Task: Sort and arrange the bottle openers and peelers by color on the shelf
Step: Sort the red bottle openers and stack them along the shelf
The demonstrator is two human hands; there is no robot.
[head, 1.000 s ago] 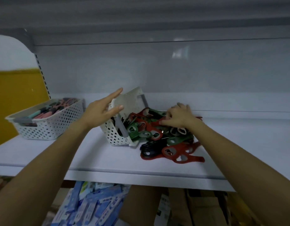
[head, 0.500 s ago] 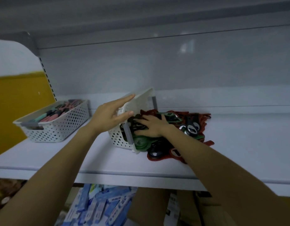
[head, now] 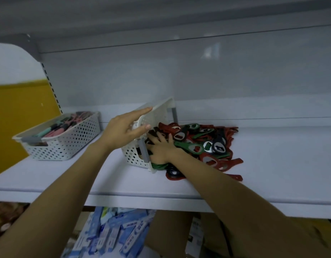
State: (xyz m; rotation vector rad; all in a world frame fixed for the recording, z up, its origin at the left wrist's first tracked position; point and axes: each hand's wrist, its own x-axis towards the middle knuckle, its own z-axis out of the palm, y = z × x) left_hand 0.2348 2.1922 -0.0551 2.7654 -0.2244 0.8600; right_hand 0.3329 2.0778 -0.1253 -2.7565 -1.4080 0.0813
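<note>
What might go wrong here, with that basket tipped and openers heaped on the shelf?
The tipped basket is held tilted only by the left hand with straight fingers, so it could slip and drop. The right hand lies in the bottle opener pile; sweeping it out could push the red opener nearest the shelf edge over the front.

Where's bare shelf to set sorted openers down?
Widest bare patch: white shelf right of the pile of red, green and black bottle openers. Smaller one between the upright white perforated basket and the tipped white basket. Crowded at the tipped basket's mouth, where the right hand rests.
</note>
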